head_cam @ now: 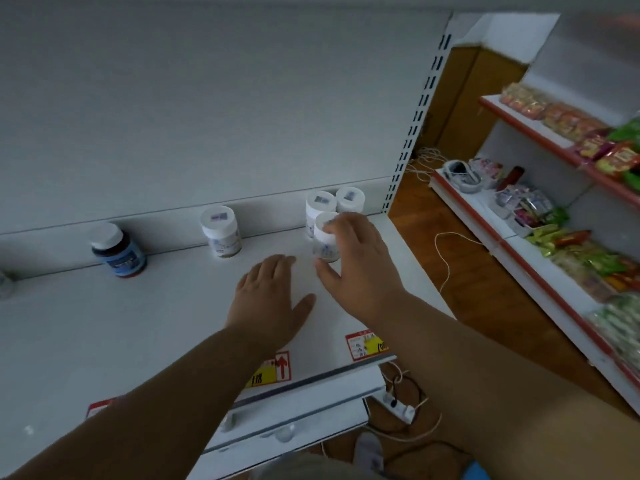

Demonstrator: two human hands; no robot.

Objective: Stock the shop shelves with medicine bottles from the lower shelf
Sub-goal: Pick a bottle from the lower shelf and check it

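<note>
Bottle half-hidden, right hand gripping; left hand flat, open, on shelf.

View count: one only, head cam, wide-angle; no 2nd view, so no shared area.
Position: worn on head, above white shelf, close in.
Facing: fwd and down, onto shelf top and its back panel.
Tilt: frame rolled; shelf edge runs lower-left to upper-right.
Nearness: both forearms enter from bottom edge; left hand and right hand mid-frame, at arm's reach.
Right margin: wooden floor and a 2nd rack w/ snack packets, farther off, edges bent by lens.
Focus: top-right corner blurred.
</note>
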